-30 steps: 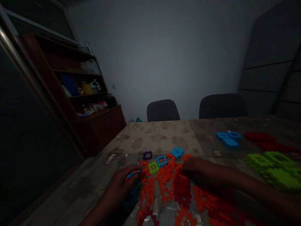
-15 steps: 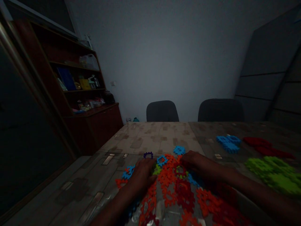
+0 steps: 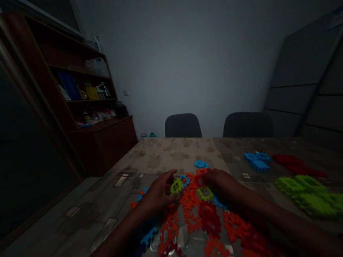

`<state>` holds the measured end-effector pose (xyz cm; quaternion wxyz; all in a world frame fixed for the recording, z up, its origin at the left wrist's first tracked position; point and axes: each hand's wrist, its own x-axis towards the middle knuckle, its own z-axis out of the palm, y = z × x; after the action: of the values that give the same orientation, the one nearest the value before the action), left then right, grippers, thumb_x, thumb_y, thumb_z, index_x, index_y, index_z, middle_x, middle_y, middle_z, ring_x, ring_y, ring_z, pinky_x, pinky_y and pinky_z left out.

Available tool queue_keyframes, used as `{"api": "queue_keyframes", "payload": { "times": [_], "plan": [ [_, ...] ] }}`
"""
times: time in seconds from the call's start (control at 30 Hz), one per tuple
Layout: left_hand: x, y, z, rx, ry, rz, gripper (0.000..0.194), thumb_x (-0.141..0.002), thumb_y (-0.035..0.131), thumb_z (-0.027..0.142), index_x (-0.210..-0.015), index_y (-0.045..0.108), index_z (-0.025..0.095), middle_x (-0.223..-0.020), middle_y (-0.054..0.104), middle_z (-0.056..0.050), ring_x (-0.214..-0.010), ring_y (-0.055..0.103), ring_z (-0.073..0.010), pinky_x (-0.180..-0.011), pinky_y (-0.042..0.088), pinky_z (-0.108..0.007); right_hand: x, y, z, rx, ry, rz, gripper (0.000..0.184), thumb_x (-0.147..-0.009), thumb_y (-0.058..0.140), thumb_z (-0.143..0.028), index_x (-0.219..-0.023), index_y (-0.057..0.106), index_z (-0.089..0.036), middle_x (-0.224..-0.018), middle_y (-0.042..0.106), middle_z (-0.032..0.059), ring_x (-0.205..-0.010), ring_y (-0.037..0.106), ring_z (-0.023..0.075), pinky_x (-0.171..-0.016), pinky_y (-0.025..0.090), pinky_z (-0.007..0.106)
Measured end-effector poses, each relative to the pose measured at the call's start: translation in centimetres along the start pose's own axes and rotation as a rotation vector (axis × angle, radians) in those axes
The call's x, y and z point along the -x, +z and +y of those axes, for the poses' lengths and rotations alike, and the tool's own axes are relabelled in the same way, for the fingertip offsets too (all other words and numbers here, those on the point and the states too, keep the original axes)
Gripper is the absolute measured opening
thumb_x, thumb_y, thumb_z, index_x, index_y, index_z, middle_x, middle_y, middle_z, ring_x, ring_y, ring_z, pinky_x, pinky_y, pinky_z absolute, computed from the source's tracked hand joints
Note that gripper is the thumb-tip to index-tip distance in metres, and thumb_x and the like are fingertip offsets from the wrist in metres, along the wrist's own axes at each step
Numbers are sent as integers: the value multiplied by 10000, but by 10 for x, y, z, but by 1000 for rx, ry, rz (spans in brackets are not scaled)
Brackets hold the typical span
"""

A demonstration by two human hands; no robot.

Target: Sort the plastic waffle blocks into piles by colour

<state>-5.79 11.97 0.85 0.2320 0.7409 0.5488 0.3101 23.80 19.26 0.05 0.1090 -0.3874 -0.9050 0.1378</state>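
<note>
Head view: left hand (image 3: pixel 157 194) sits at the near-left edge of the pile, fingers spread apart, tips just beside a green square piece (image 3: pixel 177 186). Can't tell if they touch it; nothing looks clamped. Right hand (image 3: pixel 221 184) lies at the far-right edge of the pile, fingers loosely together on orange pieces (image 3: pixel 190 203). Fingertips are dim, so can't tell if they're gripping anything.

Mixed pile (image 3: pixel 199 217) of plastic interlocking pieces lies on the table (image 3: pixel 171 155), close to the person and reaching under both hands. Mostly orange, with dark red pieces (image 3: pixel 209 219), a few blue, and a green ring piece (image 3: pixel 205 193). One blue piece (image 3: pixel 201 164) sits at the pile's far end.

Well off to the right are three separate one-colour heaps: blue heap (image 3: pixel 256 161), red heap (image 3: pixel 297 165), green heap (image 3: pixel 308 197). So those three colours are partly gathered apart, while the large mixed pile is left, and no orange heap shows on its own. Behind the table: two chairs (image 3: pixel 183 125) and a shelf unit (image 3: pixel 66 92).
</note>
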Motion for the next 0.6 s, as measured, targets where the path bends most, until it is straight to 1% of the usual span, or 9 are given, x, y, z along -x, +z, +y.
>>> {"api": "queue_keyframes", "payload": {
  "times": [0.07,0.13,0.2,0.3,0.4,0.47,0.5,0.57,0.6],
  "plan": [
    [2,3,7,40,24,-10,760,-782,706,219,-1523,539,196,-1272,733,-105,-1167,689,-272,-1043,536,-394,1,1,-3,18,-43,-34,181,-940,601,-184,-1076,716,-215,-1107,742,90,-991,668,250,-864,487,325],
    [6,7,13,74,47,-39,778,-785,712,220,-1541,528,211,-1348,708,-115,-1219,670,-281,-1076,522,-412,2,3,-4,46,-80,-67,263,-849,701,-150,-1105,715,-211,-1153,729,98,-1031,664,257,-888,494,331],
    [12,11,21,105,62,-80,810,-780,716,203,-1563,509,219,-1434,668,-126,-1282,643,-296,-1130,491,-450,1,5,-4,75,-101,-88,360,-799,751,-127,-1148,709,-202,-1207,709,114,-1071,658,266,-909,499,343],
    [23,15,40,123,71,-116,799,-789,705,165,-1560,519,254,-1525,612,-126,-1365,601,-318,-1184,454,-506,-1,6,-2,115,-115,-109,394,-805,774,-114,-1186,702,-188,-1240,690,129,-1103,654,269,-927,508,359],
    [40,22,65,109,101,-156,764,-805,724,146,-1532,549,304,-1544,602,-103,-1397,585,-328,-1185,463,-516,0,5,1,142,-112,-153,294,-882,771,-155,-1167,702,-173,-1195,703,100,-1076,670,254,-930,536,397],
    [53,33,77,87,161,-233,766,-825,767,158,-1534,533,327,-1541,608,-91,-1388,595,-321,-1165,491,-485,2,4,4,155,-100,-198,194,-957,746,-229,-1137,702,-170,-1165,712,71,-1055,684,242,-927,562,431],
    [59,42,81,80,219,-271,796,-829,792,168,-1550,502,336,-1543,604,-90,-1384,598,-316,-1153,505,-465,4,4,6,160,-94,-221,173,-988,729,-270,-1129,703,-173,-1160,715,61,-1046,690,236,-923,574,442],
    [69,68,84,78,388,-339,882,-834,829,188,-1594,409,346,-1531,609,-91,-1355,619,-295,-1112,537,-413,5,3,8,167,-85,-260,190,-1019,707,-327,-1139,703,-178,-1170,718,57,-1036,699,229,-915,589,446],
    [73,83,85,83,485,-343,925,-829,844,209,-1609,363,334,-1501,629,-99,-1317,643,-288,-1078,557,-391,5,2,9,171,-82,-277,205,-1024,704,-342,-1148,703,-179,-1173,720,59,-1026,703,226,-906,596,442]
  ]
}}
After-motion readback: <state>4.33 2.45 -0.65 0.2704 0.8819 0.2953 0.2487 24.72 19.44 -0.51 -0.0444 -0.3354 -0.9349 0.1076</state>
